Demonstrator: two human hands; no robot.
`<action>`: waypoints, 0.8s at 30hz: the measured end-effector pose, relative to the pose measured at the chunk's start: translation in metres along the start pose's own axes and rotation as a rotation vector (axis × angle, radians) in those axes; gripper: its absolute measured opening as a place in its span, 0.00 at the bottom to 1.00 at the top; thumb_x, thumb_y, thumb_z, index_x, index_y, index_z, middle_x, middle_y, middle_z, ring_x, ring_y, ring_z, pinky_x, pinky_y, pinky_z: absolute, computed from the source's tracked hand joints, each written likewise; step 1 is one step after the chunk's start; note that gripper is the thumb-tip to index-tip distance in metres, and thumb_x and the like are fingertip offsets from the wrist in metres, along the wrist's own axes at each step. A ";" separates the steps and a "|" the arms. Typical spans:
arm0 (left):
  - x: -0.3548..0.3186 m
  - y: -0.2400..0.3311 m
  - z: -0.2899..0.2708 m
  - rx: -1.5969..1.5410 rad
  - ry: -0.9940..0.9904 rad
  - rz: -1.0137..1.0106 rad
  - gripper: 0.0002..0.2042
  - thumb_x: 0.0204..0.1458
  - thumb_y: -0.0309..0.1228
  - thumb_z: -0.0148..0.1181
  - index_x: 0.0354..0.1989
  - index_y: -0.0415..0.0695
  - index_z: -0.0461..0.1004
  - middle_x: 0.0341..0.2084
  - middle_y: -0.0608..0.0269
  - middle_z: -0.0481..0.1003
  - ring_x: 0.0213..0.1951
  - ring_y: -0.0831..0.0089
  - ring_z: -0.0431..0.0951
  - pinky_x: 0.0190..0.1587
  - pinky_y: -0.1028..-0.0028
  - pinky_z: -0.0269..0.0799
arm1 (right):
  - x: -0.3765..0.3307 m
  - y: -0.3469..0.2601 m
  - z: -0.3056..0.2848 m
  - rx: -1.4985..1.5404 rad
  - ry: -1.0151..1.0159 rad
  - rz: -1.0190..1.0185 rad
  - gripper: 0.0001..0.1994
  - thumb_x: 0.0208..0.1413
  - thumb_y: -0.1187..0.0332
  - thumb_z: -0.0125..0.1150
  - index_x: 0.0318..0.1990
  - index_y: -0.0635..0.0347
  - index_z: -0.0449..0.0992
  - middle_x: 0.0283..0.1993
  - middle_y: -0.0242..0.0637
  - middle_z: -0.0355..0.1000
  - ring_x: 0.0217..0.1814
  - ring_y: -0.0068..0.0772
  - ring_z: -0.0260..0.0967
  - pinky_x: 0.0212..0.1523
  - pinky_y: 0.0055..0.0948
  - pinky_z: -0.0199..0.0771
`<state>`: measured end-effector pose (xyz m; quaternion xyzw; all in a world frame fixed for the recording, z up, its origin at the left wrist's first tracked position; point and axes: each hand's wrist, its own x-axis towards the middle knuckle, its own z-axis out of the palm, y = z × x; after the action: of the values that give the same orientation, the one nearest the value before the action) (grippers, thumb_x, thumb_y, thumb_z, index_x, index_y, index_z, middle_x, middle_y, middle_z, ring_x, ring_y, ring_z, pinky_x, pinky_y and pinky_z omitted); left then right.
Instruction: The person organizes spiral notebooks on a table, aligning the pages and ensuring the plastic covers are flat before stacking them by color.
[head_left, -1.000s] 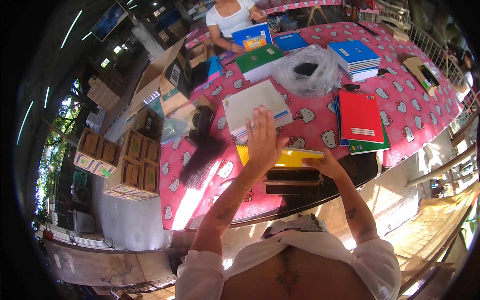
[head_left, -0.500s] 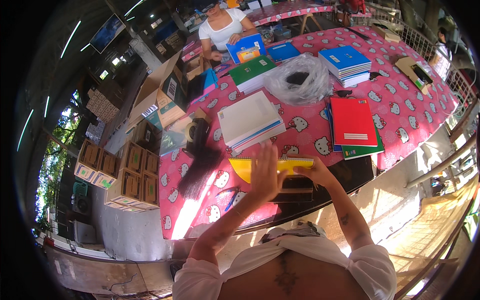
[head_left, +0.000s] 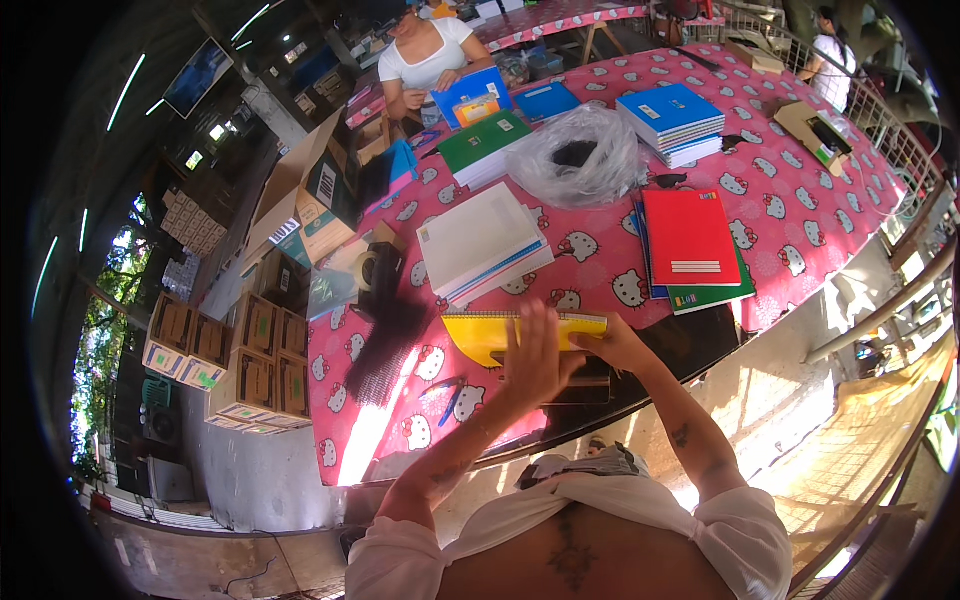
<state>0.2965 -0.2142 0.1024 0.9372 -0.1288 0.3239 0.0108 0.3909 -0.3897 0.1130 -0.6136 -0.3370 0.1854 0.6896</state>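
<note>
Yellow spiral notebook, coil along upper edge, near side of pink-printed counter: right hand grips its right end; left hand flat over it, grasping nothing. Beyond: blocky, white-topped notebook stack.

At the table's near edge, the middle of the yellow spiral notebook is covered by the left hand, and the dark block is partly hidden. A blue notebook is mostly covered by the red notebook. The co-worker's head is cut off above.
</note>
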 end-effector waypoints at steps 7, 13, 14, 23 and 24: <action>0.004 0.020 -0.005 -0.144 -0.176 0.071 0.43 0.63 0.59 0.40 0.70 0.27 0.49 0.70 0.27 0.47 0.74 0.37 0.44 0.70 0.37 0.35 | -0.006 0.010 0.002 -0.047 0.063 -0.128 0.15 0.59 0.72 0.63 0.53 0.64 0.78 0.38 0.38 0.80 0.38 0.22 0.74 0.42 0.28 0.75; 0.054 0.018 -0.011 -0.171 -0.207 0.097 0.42 0.64 0.59 0.39 0.70 0.28 0.51 0.69 0.27 0.50 0.73 0.36 0.48 0.71 0.39 0.36 | -0.007 0.007 -0.009 -0.158 0.050 -0.018 0.13 0.57 0.72 0.64 0.48 0.66 0.77 0.38 0.41 0.80 0.39 0.24 0.75 0.42 0.30 0.76; 0.027 0.029 -0.006 -0.171 -0.205 0.100 0.42 0.64 0.59 0.39 0.70 0.28 0.51 0.69 0.27 0.50 0.73 0.36 0.48 0.71 0.39 0.36 | -0.007 0.014 -0.008 -0.074 0.085 -0.086 0.13 0.57 0.72 0.65 0.48 0.66 0.77 0.38 0.41 0.80 0.40 0.25 0.76 0.42 0.31 0.76; -0.006 0.053 -0.016 -0.254 -0.212 0.036 0.41 0.64 0.57 0.40 0.70 0.29 0.51 0.71 0.32 0.49 0.73 0.41 0.47 0.72 0.44 0.38 | -0.006 0.017 0.002 -0.099 0.077 -0.185 0.14 0.58 0.70 0.64 0.50 0.65 0.77 0.41 0.42 0.81 0.42 0.25 0.76 0.44 0.30 0.76; -0.016 0.055 -0.018 -0.380 -0.208 -0.013 0.41 0.66 0.57 0.36 0.71 0.29 0.49 0.71 0.29 0.47 0.74 0.38 0.44 0.72 0.43 0.36 | -0.007 0.014 0.005 -0.099 0.068 -0.188 0.14 0.58 0.70 0.64 0.50 0.65 0.77 0.41 0.42 0.81 0.42 0.25 0.76 0.44 0.30 0.76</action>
<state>0.2599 -0.2622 0.1033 0.9475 -0.1816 0.1955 0.1762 0.3847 -0.3881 0.0976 -0.6186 -0.3783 0.0818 0.6838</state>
